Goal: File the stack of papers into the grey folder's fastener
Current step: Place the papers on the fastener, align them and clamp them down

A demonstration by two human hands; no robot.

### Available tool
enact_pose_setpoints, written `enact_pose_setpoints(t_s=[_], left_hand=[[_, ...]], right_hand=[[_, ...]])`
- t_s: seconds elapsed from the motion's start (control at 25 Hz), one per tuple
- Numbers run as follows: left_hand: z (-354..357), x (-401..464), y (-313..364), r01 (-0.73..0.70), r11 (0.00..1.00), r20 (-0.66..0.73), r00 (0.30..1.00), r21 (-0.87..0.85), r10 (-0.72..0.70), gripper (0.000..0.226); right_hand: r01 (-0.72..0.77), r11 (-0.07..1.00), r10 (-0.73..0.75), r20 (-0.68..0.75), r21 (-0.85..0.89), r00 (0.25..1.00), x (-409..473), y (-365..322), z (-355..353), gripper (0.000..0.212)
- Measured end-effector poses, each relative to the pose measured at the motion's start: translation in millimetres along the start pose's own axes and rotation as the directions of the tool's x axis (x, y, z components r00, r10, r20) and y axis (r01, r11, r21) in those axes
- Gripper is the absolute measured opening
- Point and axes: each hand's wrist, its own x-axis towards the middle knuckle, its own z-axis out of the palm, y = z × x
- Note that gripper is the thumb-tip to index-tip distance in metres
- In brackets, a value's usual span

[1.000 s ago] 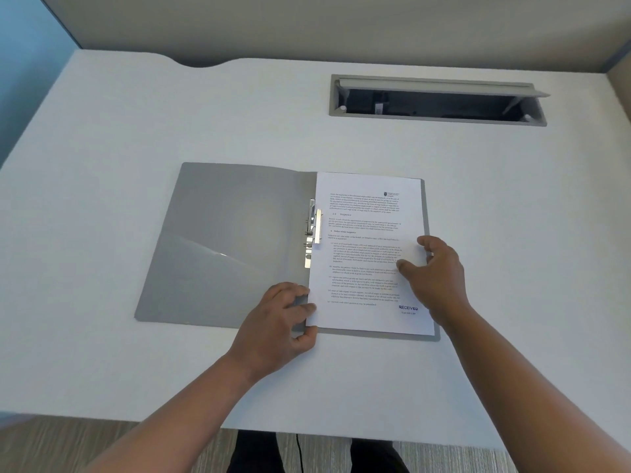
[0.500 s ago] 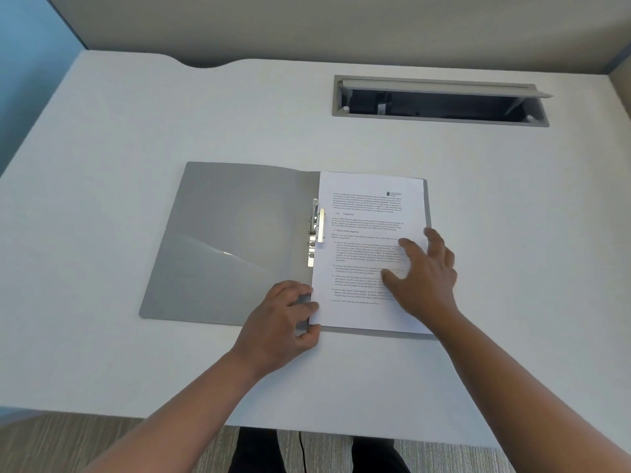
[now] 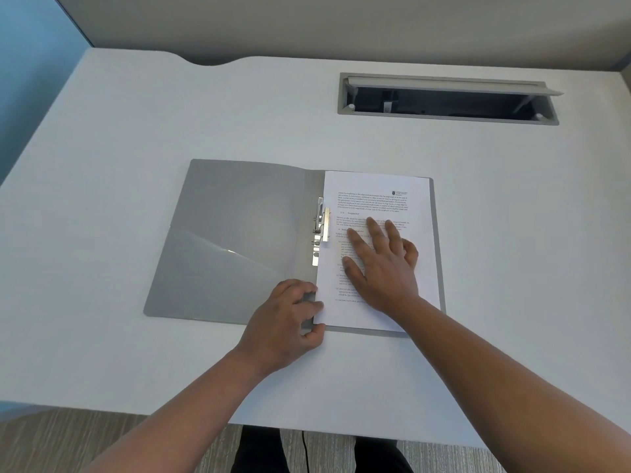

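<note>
Grey folder (image 3: 239,240) lies open flat mid-desk, nearer my front edge than the back. Its left flap is bare, with a clear slanted pocket on the lower half. Stack of papers (image 3: 379,199) sits on the folder's right flap, printed page up, a thin grey margin of the flap showing along the right and near sides. Metal fastener (image 3: 321,230) runs along the spine just left of the paper's left edge; its upper bar overlaps that edge slightly. Can't tell whether the prongs pass through the sheets.

My right hand (image 3: 382,264) is palm-down on the middle of the top page, fingers (image 3: 374,227) spread flat and pointing to the desk's back-left, thumb out toward the spine. Nothing pinched, just laid flat on the sheets.

My left hand (image 3: 283,319) is at the near end of the spine, by the stack's near-left corner. Fingers curled, tips close together against the paper's left edge, thumb tucked under at the folder's front edge. Looks like a loose pinch on that corner, but can't tell if it grips paper, folder, or both.

White desk (image 3: 136,131) otherwise carries only an open cable tray (image 3: 447,97) recessed near the back-right.
</note>
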Motion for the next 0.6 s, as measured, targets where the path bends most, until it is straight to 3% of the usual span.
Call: enact_pose_setpoints(t_s=[0.16,0.32,0.48,0.6], left_hand=[[-24.4,27.6,8.7,0.238,0.953,0.116,0.969,-0.185,-0.219,0.032],[-51.0,95.5,3.9,0.328,0.866,-0.052,0.926,-0.378,-0.374,0.031],[-60.7,161.6,-19.6,0.517,0.728,0.216,0.854,-0.449,-0.474,0.057],[-58.7,175.5,-18.1,0.500,0.717,0.267,0.866,-0.485,-0.423,0.046]], right_hand=[[-0.004,0.999,0.003,-0.014,-0.051,1.000,-1.4,-1.4,2.3,0.061],[-0.011,0.998,0.010,-0.005,-0.064,1.000,-1.9,-2.6,2.1,0.062],[-0.015,0.998,0.015,-0.005,-0.064,1.000,-1.9,-2.6,3.0,0.062],[-0.020,0.997,0.019,-0.010,-0.070,1.000,-1.0,-2.6,3.6,0.062]])
